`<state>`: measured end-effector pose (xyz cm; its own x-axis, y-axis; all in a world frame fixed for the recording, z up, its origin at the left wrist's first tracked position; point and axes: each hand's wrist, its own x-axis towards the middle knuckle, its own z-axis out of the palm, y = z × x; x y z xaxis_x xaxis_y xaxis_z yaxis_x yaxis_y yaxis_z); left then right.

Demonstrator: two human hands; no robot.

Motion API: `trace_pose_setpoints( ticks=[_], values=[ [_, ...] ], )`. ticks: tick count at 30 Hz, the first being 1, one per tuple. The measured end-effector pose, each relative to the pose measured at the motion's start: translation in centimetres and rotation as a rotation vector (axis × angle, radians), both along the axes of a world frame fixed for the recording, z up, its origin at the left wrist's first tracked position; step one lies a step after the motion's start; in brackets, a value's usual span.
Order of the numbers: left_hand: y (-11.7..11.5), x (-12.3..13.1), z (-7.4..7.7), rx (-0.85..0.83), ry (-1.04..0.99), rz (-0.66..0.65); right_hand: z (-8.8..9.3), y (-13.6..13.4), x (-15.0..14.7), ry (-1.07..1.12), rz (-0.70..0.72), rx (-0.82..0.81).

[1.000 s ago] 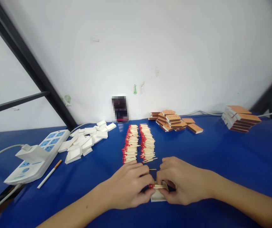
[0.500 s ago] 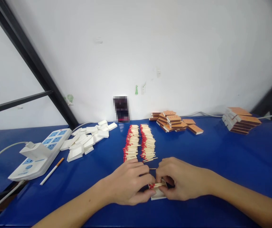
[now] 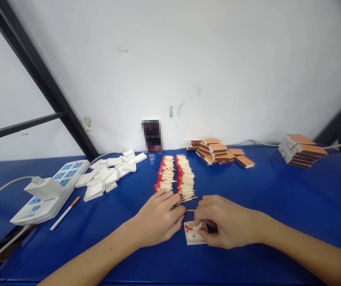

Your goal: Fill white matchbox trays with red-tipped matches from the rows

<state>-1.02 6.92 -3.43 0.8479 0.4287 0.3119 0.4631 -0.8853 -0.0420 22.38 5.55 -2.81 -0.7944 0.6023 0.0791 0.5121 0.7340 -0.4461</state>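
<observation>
A small white matchbox tray (image 3: 194,240) lies on the blue table with red-headed matches (image 3: 189,228) in it. My right hand (image 3: 228,222) reaches over its right side, thumb and fingers closed on the matches' pale ends. My left hand (image 3: 161,218) is to the left of the tray and off it, at the near end of the left row of matches (image 3: 166,172). Its fingers are curled in; anything between the fingertips is hidden. Beside it runs the right row of matches (image 3: 185,176). A single match (image 3: 191,210) lies between my hands.
White empty trays (image 3: 107,174) are heaped at the left, near a power strip (image 3: 54,198) with a charger and a cigarette (image 3: 65,213). Orange matchboxes (image 3: 216,151) are piled at the back, others stacked (image 3: 303,150) farther right. A blurred dark object (image 3: 152,136) leans on the wall.
My left hand has left the tray and moved up and left to the match row. More of the tray and its matches shows. My right hand stays at the tray.
</observation>
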Motion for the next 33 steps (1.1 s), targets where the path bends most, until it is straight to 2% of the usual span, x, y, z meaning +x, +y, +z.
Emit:
trace_pose_setpoints(
  ticks=[6, 16, 24, 29, 33],
  values=[
    [0.22, 0.01, -0.23, -0.016, 0.004, 0.014, -0.07, 0.09, 0.12, 0.006, 0.03, 0.025],
    [-0.15, 0.21, -0.44, 0.076, 0.033, 0.102, -0.52, 0.1, 0.24, 0.057, 0.04, 0.035],
    [-0.2, 0.25, -0.6, 0.059, 0.02, 0.102, -0.47, 0.26, 0.04, 0.117, 0.06, 0.028],
    [-0.29, 0.46, -0.5, 0.103, -0.142, 0.103, -0.56, 0.16, 0.11, 0.244, 0.037, 0.138],
    [-0.63, 0.48, 0.25, 0.054, -0.225, 0.001, -0.55, 0.13, 0.26, 0.361, 0.017, 0.278]
  ],
)
